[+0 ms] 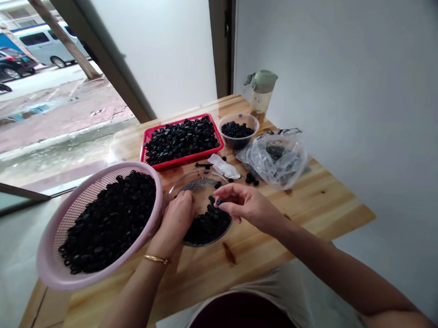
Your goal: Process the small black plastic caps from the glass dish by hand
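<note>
A clear bowl (188,182) with small black round parts sits on the wooden table in front of me. My left hand (175,220), with a gold bangle at the wrist, is closed at the bowl's left rim; what its fingers hold is hidden. Over the bowl, my right hand (244,204) pinches a small black part between thumb and fingers. A pink sieve basket (52,263) heaped with the same black parts lies to the left, touching my left hand.
A red tray (144,143) of black parts stands behind the bowl, with a smaller clear bowl (238,138) of parts, a green-lidded bottle (262,93) and a crumpled plastic bag (278,160) to the right. Loose parts and a white scrap (224,166) lie between. A wall runs along the right.
</note>
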The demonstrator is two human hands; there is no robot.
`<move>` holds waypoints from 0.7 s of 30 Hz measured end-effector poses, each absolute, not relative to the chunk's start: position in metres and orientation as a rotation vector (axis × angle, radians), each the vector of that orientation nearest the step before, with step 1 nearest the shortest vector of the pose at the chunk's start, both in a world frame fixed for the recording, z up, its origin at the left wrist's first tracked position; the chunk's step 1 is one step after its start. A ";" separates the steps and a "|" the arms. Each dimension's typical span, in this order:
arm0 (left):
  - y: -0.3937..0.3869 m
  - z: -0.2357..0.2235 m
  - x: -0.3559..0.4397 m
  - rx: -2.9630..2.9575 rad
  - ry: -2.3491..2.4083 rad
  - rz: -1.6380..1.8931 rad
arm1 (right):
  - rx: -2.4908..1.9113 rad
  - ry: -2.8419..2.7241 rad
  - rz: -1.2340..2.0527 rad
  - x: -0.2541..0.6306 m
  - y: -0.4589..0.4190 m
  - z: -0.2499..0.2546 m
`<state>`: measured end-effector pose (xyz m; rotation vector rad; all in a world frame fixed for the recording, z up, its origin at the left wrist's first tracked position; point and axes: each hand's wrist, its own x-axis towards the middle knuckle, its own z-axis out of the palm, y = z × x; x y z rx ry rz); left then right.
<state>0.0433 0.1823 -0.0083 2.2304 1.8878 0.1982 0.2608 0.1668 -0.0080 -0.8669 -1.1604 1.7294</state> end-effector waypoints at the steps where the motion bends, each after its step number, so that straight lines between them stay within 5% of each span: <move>1: 0.181 -0.007 0.043 2.221 1.861 0.278 | -0.864 -1.141 1.730 0.261 0.166 -0.009; 11: 0.150 0.013 0.049 1.875 1.614 0.862 | -0.807 -1.031 1.787 0.257 0.159 -0.017; 21: 0.154 0.014 0.050 1.477 1.617 0.949 | -0.856 -1.054 1.719 0.248 0.158 -0.018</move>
